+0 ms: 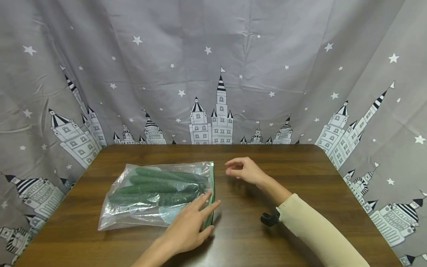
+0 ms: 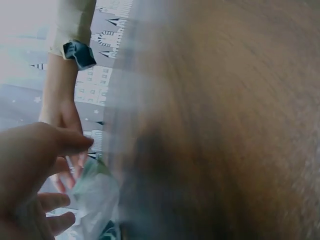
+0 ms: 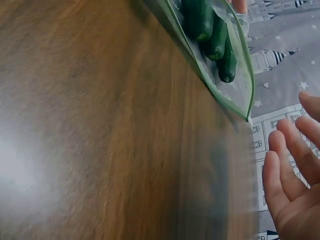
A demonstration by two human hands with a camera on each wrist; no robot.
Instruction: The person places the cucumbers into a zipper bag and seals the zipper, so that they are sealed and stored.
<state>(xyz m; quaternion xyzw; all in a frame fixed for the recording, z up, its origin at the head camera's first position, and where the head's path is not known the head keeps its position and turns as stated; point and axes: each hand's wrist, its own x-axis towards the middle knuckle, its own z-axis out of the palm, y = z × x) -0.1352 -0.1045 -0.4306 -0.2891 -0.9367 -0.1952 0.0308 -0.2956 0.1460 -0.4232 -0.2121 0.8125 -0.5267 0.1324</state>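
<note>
Long cucumbers [image 1: 150, 181], crinkled plastic bag [image 1: 133, 217]

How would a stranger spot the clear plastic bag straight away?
Before the grey curtain printed with white castles stands a dark brown wooden table. On its left half in the head view lies the clear plastic bag, the person's bare left hand over its near right corner. Unlike its neighbours, it is see-through, with a green strip along its right edge and long dark green cucumbers inside.
</note>
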